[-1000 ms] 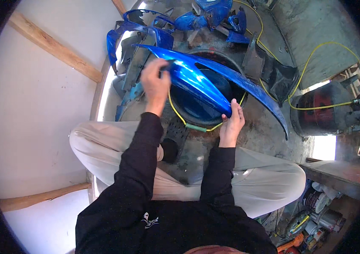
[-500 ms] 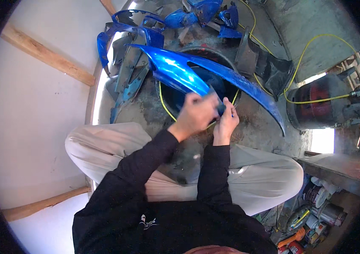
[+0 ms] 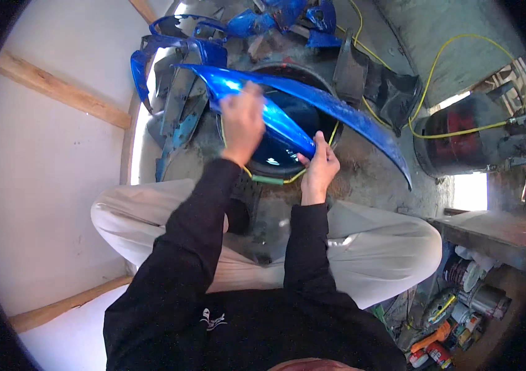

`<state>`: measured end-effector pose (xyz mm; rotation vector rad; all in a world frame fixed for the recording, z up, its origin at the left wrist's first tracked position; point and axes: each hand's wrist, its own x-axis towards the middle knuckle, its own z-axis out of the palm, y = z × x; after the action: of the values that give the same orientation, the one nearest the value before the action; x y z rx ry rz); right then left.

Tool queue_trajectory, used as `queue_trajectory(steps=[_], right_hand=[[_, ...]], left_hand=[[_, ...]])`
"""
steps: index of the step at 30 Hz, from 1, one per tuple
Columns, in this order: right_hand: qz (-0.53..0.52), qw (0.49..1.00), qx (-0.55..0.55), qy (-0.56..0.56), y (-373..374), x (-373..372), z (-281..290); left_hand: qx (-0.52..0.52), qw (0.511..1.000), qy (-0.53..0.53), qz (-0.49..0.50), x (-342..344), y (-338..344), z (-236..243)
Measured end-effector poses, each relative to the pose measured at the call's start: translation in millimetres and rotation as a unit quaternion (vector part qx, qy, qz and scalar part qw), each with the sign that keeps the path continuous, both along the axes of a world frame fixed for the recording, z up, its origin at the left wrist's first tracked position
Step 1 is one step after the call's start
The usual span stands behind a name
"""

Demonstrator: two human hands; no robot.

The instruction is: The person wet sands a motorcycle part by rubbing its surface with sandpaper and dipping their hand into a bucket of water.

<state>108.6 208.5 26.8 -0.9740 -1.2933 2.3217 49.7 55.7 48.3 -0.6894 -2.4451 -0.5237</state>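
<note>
My right hand (image 3: 318, 166) grips the narrow lower end of a long, glossy blue plastic panel (image 3: 289, 128), which has a second curved blade with a duller, scuffed end. My left hand (image 3: 243, 125) is on the panel's upper left part, blurred, its fingers curled; whether something is in them is hidden. Beneath the panel is a round black tub (image 3: 288, 68) with dark liquid inside and a yellow hose with a green sleeve (image 3: 268, 179) along its near rim.
Blue body panels (image 3: 142, 71) lie at the back, a black molded piece (image 3: 393, 99) right of the tub. A dark red-and-black cylinder (image 3: 452, 139) with yellow hose stands at right, cans and tools (image 3: 433, 337) below. A white wall (image 3: 49, 191) with wooden battens runs along the left.
My left hand swept down the panel toward my right hand, then back up to the upper left part. My right hand kept its grip on the tip.
</note>
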Motion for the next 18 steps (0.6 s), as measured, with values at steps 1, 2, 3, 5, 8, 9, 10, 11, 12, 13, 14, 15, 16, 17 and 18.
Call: queue_trajectory(steps=[1,2,3,5,8,9,10,11,12,13,14,15,16,17,18], right_hand=[[-0.005,1.0,0.005,0.01,0.1,-0.9,0.4],[-0.009,1.0,-0.006,0.007,0.4,-0.3,0.6],[-0.021,1.0,-0.016,-0.005,0.5,0.2,0.7],[-0.008,0.999,-0.022,0.026,0.8,0.8,0.4],[0.024,0.997,-0.038,0.062,3.6,9.1,-0.1],[0.054,0.993,-0.047,0.097,5.9,7.5,0.2],[0.05,0.993,-0.046,0.095,8.7,8.2,0.1],[0.095,0.989,-0.05,0.106,11.4,7.5,0.2],[0.132,0.984,-0.051,0.109,12.2,8.4,0.3],[0.135,0.983,-0.065,0.11,13.0,7.4,0.4],[0.142,0.98,-0.066,0.122,12.4,7.3,0.5],[0.13,0.98,-0.062,0.136,10.9,6.7,0.8],[0.127,0.979,-0.061,0.149,9.7,6.5,1.3],[0.12,0.98,-0.059,0.151,8.2,6.3,2.3],[0.104,0.979,-0.068,0.16,7.8,6.2,3.6]], left_hand=[[0.024,0.996,0.037,-0.072,4.2,4.1,0.7],[0.034,0.984,0.08,-0.155,7.3,6.0,1.7],[0.026,0.971,0.047,-0.235,8.7,5.6,3.2],[0.058,0.992,0.035,-0.107,-4.2,-3.5,8.7],[0.217,0.972,0.032,0.083,-35.6,-34.5,21.9],[0.238,0.966,-0.023,0.095,-43.4,-47.3,25.9],[0.285,0.951,-0.043,0.111,-48.3,-60.5,28.0],[0.341,0.923,-0.122,0.128,-50.2,-73.4,28.5],[0.41,0.895,-0.135,0.116,-49.0,-85.6,27.5],[0.451,0.879,-0.124,0.089,-45.4,-96.8,25.5],[0.461,0.865,-0.148,0.133,-40.1,-106.9,22.7],[0.443,0.875,-0.127,0.148,-33.9,-115.7,19.5],[0.429,0.884,-0.092,0.16,-27.4,-123.1,16.1],[0.425,0.884,-0.105,0.164,-21.2,-128.9,12.7],[0.415,0.878,-0.142,0.19,-15.7,-132.7,9.4]])
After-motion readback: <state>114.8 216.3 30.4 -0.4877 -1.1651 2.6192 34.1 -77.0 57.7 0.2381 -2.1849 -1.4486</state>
